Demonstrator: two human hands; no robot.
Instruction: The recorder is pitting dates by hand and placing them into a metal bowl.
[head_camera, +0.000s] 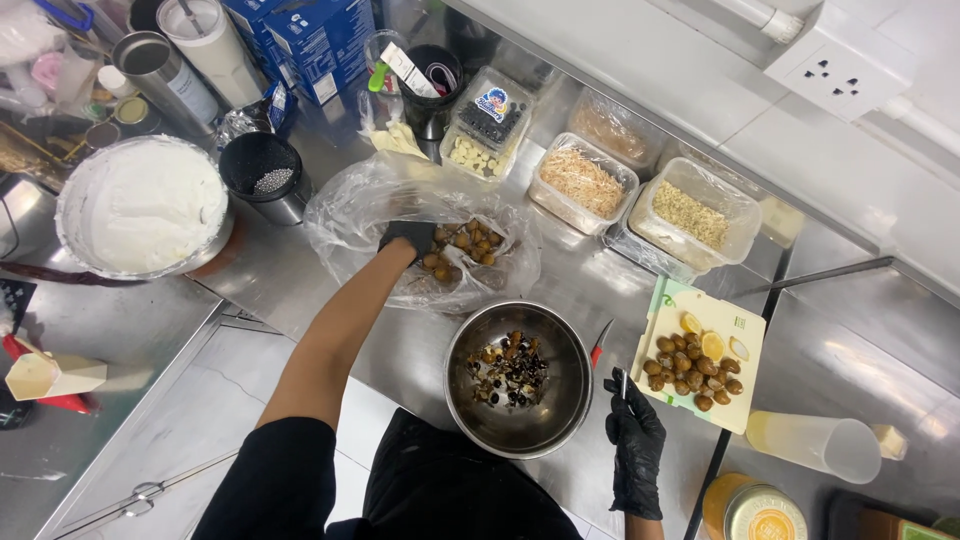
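We're reaching our left hand (408, 236) into the clear plastic bag (345, 215) up at about 11 o'clock, fingers curling around one of the brown fruits (463, 245) piled inside. Our right hand (633, 435) is sitting down at 4 o'clock, clenched on a small knife (624, 385) with the blade pointing up. Looks to us like we're at the grab-another-one stage, so the next bit probably calls for bringing a fruit back over the steel bowl (520, 425) at 6 o'clock, where shells and scraps are piling up. Finished fruits are lying on the cutting board (745, 330) at 3 o'clock with some lemon slices (712, 344). Around us on the tabletop (270, 275): a cream bowl (140, 205) at 9, topping tubs (585, 180) at 1. The bag's floppy edges are kinda crowding the left hand.
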